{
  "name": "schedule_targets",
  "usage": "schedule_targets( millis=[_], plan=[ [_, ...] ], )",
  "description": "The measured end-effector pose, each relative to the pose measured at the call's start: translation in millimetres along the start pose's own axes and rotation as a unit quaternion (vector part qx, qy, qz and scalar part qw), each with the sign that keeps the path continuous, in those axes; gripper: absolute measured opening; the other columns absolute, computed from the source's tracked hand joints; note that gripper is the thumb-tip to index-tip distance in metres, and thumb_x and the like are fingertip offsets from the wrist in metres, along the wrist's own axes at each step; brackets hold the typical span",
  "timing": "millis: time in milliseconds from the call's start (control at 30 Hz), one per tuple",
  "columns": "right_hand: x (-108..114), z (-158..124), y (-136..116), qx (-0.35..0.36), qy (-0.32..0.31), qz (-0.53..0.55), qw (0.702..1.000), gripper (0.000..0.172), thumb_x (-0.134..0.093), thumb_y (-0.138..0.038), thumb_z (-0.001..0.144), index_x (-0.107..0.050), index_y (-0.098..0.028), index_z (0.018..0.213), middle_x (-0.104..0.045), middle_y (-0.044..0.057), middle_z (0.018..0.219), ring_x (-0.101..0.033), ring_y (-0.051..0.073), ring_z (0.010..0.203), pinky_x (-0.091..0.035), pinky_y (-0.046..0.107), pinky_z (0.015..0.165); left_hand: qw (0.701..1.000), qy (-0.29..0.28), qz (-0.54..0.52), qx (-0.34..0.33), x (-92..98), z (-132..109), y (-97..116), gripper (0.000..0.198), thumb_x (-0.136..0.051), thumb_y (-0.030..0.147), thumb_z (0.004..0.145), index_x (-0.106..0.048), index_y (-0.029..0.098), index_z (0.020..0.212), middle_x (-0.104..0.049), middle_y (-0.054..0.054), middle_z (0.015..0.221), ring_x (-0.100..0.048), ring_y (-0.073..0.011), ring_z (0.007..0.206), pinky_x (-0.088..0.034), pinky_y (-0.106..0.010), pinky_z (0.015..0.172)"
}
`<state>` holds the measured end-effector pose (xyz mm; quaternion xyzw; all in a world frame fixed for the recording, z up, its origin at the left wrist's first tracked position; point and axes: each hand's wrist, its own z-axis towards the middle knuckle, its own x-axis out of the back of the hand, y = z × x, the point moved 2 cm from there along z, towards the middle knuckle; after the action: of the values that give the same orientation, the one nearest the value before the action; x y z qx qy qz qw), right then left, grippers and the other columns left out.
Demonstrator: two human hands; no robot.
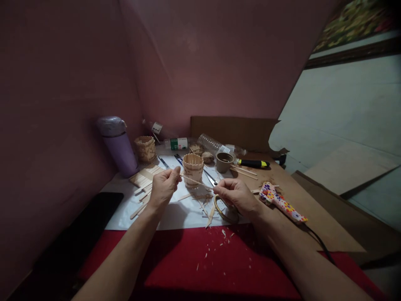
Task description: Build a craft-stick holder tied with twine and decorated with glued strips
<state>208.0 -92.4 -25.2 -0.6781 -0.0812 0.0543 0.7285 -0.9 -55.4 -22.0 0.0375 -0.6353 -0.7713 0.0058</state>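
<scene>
Stretching a thin pale strand (198,182) between them, the person's two hands hover over the middle of the table (175,263). From where I stand, the left hand (166,184) has its thumb and fingertips pinched closely around one end, while the right hand (236,195) grips the other end just as narrowly, its fingers curled. The strand runs fairly straight, sloping down toward the right hand and crossing in front of the lower part of a stick-sided cup (193,166). I can't tell whether it touches that cup, which stands upright on a white sheet (122,217).

Scissors (215,183) lie near the right hand, their gold-coloured handles partly below it, with wood scraps (210,216) beside them. Left of the left hand, flat wooden sticks (145,177) are spread out, and a purple bottle (120,150) leans in my view beyond them. A second stick-sided cup (145,149) sits near that bottle. Behind the middle cup are two balls of twine (207,157); a grey cup (224,163) stands to its right. Farther right, a flower-patterned glue gun (283,202) rests on brown cardboard (319,221), its dark cord trailing toward the table's near edge.
</scene>
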Motion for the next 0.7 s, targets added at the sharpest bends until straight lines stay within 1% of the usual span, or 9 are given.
schedule_targets(
  millis=[100, 200, 333, 433, 500, 567, 600, 633, 700],
  plan=[
    [-1, 0, -1, 0.002, -0.003, -0.011, 1.0, 0.032, -0.072, -0.043, 0.068, -0.055, -0.017, 0.06, -0.04, -0.007, 0.044, -0.028, 0.005, 0.04, -0.017, 0.021, 0.038, 1.0, -0.004, -0.009, -0.011, -0.6, -1, 1, 0.042, -0.067, 0.051, 0.068, -0.047, 0.017, 0.053, -0.038, 0.007, 0.043, -0.03, -0.0042, 0.037, -0.02, -0.018, 0.035],
    [-1, -1, -1, -0.001, 0.005, -0.022, 1.0, 0.033, -0.071, -0.045, 0.068, -0.056, -0.017, 0.061, -0.04, -0.007, 0.044, -0.028, 0.005, 0.04, -0.017, 0.021, 0.038, 1.0, -0.013, -0.015, -0.014, -1.3, -1, -1, 0.041, -0.065, 0.049, 0.07, -0.046, 0.017, 0.055, -0.037, 0.007, 0.043, -0.028, -0.0041, 0.036, -0.019, -0.018, 0.035],
    [-2, -2, 0, 0.002, -0.002, -0.035, 0.999, 0.034, -0.071, -0.046, 0.068, -0.056, -0.016, 0.061, -0.04, -0.007, 0.045, -0.028, 0.005, 0.041, -0.017, 0.022, 0.039, 0.999, 0.027, 0.032, -0.027, 0.8, 2, -5, 0.046, -0.058, 0.05, 0.076, -0.04, 0.019, 0.047, -0.032, 0.007, 0.038, -0.027, -0.0053, 0.034, -0.02, -0.02, 0.035],
    [-4, -3, 0, 0.008, -0.009, -0.037, 0.999, 0.035, -0.071, -0.045, 0.068, -0.056, -0.016, 0.059, -0.042, -0.006, 0.047, -0.03, 0.005, 0.043, -0.019, 0.022, 0.04, 0.997, 0.047, 0.047, -0.027, 3.7, 4, -9, 0.052, -0.057, 0.053, 0.075, -0.034, 0.02, 0.041, -0.03, 0.006, 0.035, -0.024, -0.0055, 0.032, -0.019, -0.022, 0.034],
    [-6, -3, 1, 0.003, -0.006, -0.026, 1.0, 0.035, -0.071, -0.046, 0.068, -0.055, -0.016, 0.059, -0.04, -0.006, 0.047, -0.029, 0.005, 0.043, -0.017, 0.021, 0.04, 0.998, 0.033, 0.056, -0.011, 5.3, 5, -9, 0.054, -0.057, 0.056, 0.075, -0.036, 0.02, 0.039, -0.03, 0.006, 0.034, -0.025, -0.0058, 0.031, -0.019, -0.023, 0.035],
    [-8, -3, 3, -0.008, -0.001, -0.005, 1.0, 0.036, -0.072, -0.047, 0.067, -0.054, -0.016, 0.059, -0.038, -0.007, 0.045, -0.026, 0.005, 0.042, -0.014, 0.021, 0.039, 0.996, 0.037, 0.081, -0.015, 7.1, 3, -5, 0.053, -0.054, 0.058, 0.077, -0.046, 0.019, 0.042, -0.034, 0.005, 0.035, -0.029, -0.0073, 0.033, -0.021, -0.023, 0.036],
    [-8, -3, 3, -0.013, 0.001, 0.007, 1.0, 0.036, -0.072, -0.047, 0.067, -0.054, -0.016, 0.06, -0.037, -0.008, 0.045, -0.024, 0.004, 0.041, -0.013, 0.021, 0.039, 0.992, 0.055, 0.104, -0.038, 8.2, 1, -1, 0.05, -0.053, 0.056, 0.079, -0.052, 0.018, 0.047, -0.037, 0.004, 0.038, -0.033, -0.0084, 0.035, -0.024, -0.023, 0.037],
    [-9, -2, 4, -0.016, 0.002, 0.017, 1.0, 0.036, -0.072, -0.047, 0.067, -0.054, -0.016, 0.061, -0.037, -0.008, 0.045, -0.024, 0.004, 0.04, -0.013, 0.021, 0.039, 0.985, 0.086, 0.128, -0.078, 9.0, -3, 4, 0.045, -0.052, 0.053, 0.081, -0.058, 0.017, 0.054, -0.042, 0.003, 0.042, -0.037, -0.0095, 0.039, -0.027, -0.023, 0.04],
    [-10, -2, 4, -0.018, 0.0, 0.032, 0.999, 0.036, -0.072, -0.046, 0.067, -0.055, -0.016, 0.061, -0.038, -0.008, 0.044, -0.024, 0.004, 0.04, -0.013, 0.021, 0.038, 0.952, 0.152, 0.185, -0.189, 7.9, -12, 16, 0.031, -0.055, 0.041, 0.083, -0.064, 0.016, 0.068, -0.051, 0.001, 0.053, -0.046, -0.0114, 0.051, -0.034, -0.023, 0.049]
  ],
)
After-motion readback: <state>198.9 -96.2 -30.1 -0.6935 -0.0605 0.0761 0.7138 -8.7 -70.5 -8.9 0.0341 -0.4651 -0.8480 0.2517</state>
